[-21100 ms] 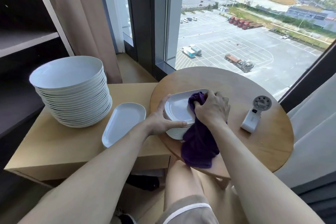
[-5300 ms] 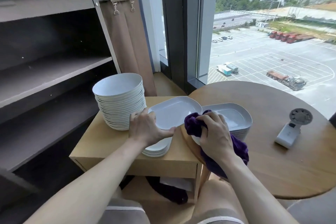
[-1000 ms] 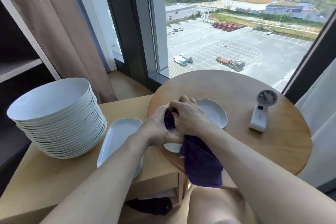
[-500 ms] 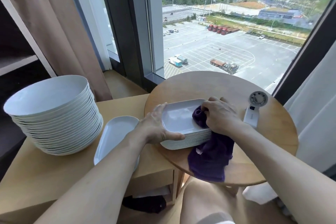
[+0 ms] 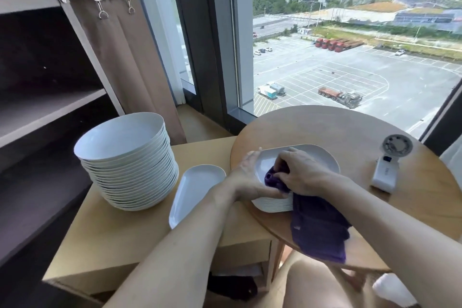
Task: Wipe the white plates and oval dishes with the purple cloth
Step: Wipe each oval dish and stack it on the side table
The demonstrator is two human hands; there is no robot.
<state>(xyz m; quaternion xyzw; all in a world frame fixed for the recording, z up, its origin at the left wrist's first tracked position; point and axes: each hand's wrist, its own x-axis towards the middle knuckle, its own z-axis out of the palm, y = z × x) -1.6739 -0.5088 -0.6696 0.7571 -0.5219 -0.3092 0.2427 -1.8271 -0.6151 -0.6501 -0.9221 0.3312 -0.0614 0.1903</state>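
Purple cloth (image 5: pixel 317 227) trails its loose end over the round table's (image 5: pixel 362 130) near edge. Your right hand (image 5: pixel 302 172) bunches the upper end, fingers curled tight round it, and presses it into the top oval dish (image 5: pixel 317 157), which sits on a stack at the table's left edge. Your left hand (image 5: pixel 246 177) clasps that dish's left rim, thumb near, fingers beyond. Likely mid-wipe: sweep out to the far right corner and keep the rim braced. Single dish (image 5: pixel 195 190) lies on the side table (image 5: pixel 112 237); round plates (image 5: pixel 127 160) are stacked at its far left.
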